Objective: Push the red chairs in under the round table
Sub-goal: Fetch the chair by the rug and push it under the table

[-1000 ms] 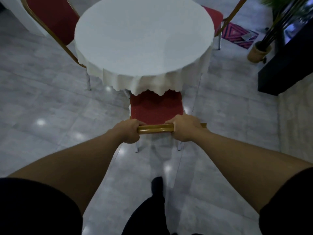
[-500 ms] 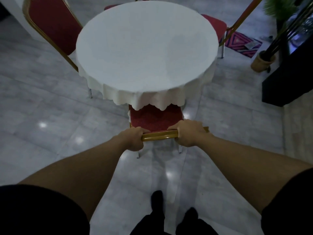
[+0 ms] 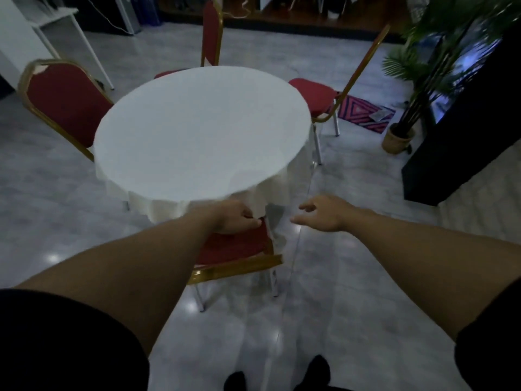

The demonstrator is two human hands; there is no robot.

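Fingers of right hand spread loose, grasping nothing, palm down over the floor right of the near red chair. Left hand curled loosely over that chair's backrest, contact unclear. Both arms extended forward. Near chair tucked under the round counter, gold top rail just outside the cloth edge.

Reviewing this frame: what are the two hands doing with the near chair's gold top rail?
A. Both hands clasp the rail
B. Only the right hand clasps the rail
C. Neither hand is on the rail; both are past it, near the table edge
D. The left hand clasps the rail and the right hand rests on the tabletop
C: the gold top rail lies bare, the left hand is beyond it by the tablecloth hem, and the right hand is open in the air.
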